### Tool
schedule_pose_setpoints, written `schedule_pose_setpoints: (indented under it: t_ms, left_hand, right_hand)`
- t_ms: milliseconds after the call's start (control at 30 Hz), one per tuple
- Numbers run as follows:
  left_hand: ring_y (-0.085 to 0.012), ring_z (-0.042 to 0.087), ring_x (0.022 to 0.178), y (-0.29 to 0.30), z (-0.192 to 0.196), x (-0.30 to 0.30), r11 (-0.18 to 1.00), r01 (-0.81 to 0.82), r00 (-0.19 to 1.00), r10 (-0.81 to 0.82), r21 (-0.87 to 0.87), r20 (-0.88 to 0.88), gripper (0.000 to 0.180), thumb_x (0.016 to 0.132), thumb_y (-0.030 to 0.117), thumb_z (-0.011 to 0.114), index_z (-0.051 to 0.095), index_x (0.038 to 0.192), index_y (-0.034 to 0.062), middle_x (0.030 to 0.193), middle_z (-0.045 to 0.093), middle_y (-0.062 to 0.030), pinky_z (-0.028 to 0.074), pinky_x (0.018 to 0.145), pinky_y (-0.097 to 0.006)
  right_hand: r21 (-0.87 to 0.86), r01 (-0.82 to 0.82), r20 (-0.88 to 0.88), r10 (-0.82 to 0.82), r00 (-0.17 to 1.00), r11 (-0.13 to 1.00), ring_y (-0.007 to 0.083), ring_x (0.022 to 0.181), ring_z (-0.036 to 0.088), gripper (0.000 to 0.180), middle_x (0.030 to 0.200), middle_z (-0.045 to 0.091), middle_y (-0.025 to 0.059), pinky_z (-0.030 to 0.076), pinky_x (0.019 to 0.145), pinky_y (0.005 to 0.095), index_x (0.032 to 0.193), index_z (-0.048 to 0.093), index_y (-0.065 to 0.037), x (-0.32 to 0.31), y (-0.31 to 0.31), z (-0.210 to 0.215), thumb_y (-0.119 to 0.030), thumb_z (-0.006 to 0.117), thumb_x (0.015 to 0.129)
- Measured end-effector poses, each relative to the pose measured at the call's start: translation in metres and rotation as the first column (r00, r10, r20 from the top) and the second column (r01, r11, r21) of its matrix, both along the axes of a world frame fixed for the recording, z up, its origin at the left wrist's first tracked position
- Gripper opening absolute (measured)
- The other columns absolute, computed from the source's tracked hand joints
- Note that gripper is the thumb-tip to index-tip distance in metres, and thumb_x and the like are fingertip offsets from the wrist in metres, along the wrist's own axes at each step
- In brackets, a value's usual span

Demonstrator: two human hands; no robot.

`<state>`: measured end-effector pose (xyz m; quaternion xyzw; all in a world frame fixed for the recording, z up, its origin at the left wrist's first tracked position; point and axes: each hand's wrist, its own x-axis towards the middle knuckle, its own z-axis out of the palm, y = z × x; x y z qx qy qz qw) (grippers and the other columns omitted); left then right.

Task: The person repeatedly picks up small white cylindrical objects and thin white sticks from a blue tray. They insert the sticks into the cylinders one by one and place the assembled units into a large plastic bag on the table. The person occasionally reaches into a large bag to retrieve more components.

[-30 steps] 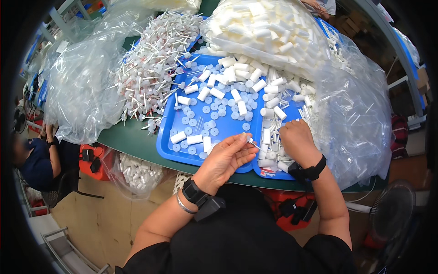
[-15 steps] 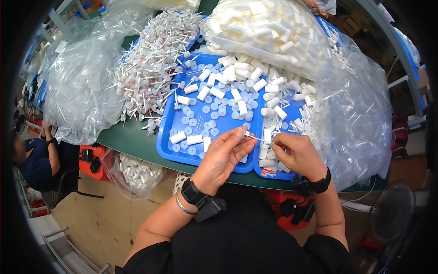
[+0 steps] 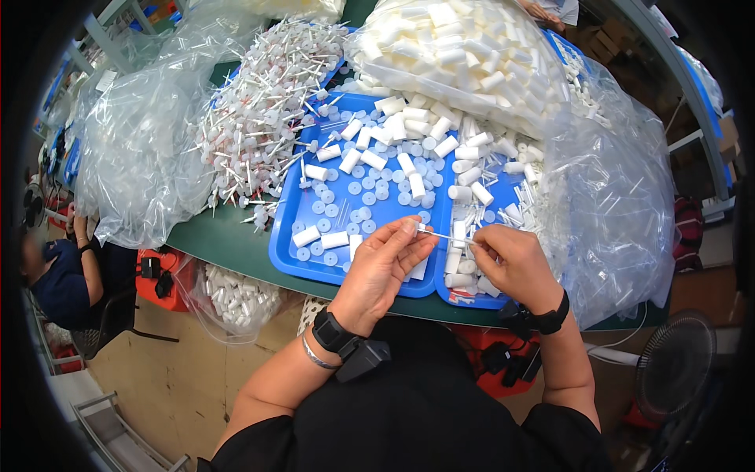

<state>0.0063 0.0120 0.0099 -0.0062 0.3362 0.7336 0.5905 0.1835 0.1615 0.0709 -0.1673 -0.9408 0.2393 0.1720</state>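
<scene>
Both my hands meet over the front of two blue trays. A thin white stick spans the gap between them. My left hand pinches its left end, where a small white piece shows at the fingertips. At the other end, my right hand has thumb and fingers closed on the stick. Beneath, the left blue tray holds white foam-like cylinders and translucent round discs. More cylinders and thin white tubes lie in the right blue tray, partly covered by my right hand.
A heap of assembled white stick-and-disc pieces stands at the back left, beside clear plastic bags. A large bag of white cylinders rises behind the trays. Clear plastic drapes on the right. A fan is at lower right; a person sits left.
My left hand has shifted very slightly left and the stick with it. My right hand keeps nearly the same place and grip.
</scene>
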Motion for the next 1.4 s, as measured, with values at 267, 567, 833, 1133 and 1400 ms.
schedule_pose_setpoints:
  t_ms: [267,567,833,1133,1400]
  left_hand:
    - [-0.0229,0.070,0.112,0.001,-0.006,0.005,0.999,0.045,0.999,-0.045,0.030,-0.007,0.034,0.105,0.018,0.063,0.061,0.131,-0.0038,0.118,0.070,-0.0139,0.057,0.103,-0.033]
    - [-0.0130,0.065,0.104,0.001,-0.006,0.011,0.981,0.186,0.982,-0.186,0.051,-0.006,0.042,0.103,0.025,0.067,0.061,0.136,-0.0003,0.114,0.069,-0.0063,0.054,0.091,-0.027]
    - [-0.0070,0.063,0.090,-0.003,-0.013,0.013,0.977,0.215,0.976,-0.215,-0.001,-0.044,0.039,0.102,0.026,0.070,0.066,0.131,0.0001,0.103,0.069,-0.0011,0.054,0.081,-0.024]
    - [-0.0104,0.064,0.078,0.003,0.015,-0.014,0.996,0.085,0.955,-0.084,-0.011,-0.286,0.027,0.101,0.022,0.070,0.069,0.121,0.0029,0.090,0.069,-0.0022,0.052,0.072,-0.023]
    - [-0.0176,0.069,0.099,0.019,0.061,-0.123,0.972,-0.185,0.898,0.227,0.145,-0.378,0.037,0.101,0.021,0.069,0.063,0.128,-0.0030,0.118,0.072,-0.0126,0.055,0.087,-0.030]
  right_hand:
    - [0.069,-0.031,-0.088,0.037,0.995,0.997,0.0289,0.065,0.066,0.011,0.077,0.067,0.0118,0.053,0.059,0.0383,0.093,0.067,-0.002,-0.004,-0.004,-0.005,-0.006,0.075,0.087]
    - [-0.977,0.178,0.180,0.000,0.984,0.121,0.0063,0.061,0.060,0.029,0.075,0.066,0.0013,0.048,0.054,0.0262,0.096,0.067,-0.001,-0.007,-0.009,-0.024,-0.024,0.054,0.110]
    - [-0.273,0.031,-0.016,-0.037,0.999,0.962,0.0227,0.059,0.068,0.015,0.068,0.067,0.0111,0.050,0.052,0.0334,0.093,0.066,-0.002,-0.017,-0.031,-0.025,-0.015,0.069,0.099]
    - [-0.490,0.078,-0.037,-0.111,0.993,0.868,0.0253,0.069,0.067,0.016,0.085,0.072,0.0138,0.053,0.064,0.0325,0.107,0.070,0.001,-0.015,-0.014,-0.012,-0.011,0.071,0.096]
    - [0.097,0.032,0.103,-0.042,0.994,0.995,0.0329,0.094,0.065,0.020,0.098,0.071,0.0109,0.052,0.083,0.0420,0.102,0.073,-0.003,0.042,0.026,0.011,-0.005,0.076,0.082]
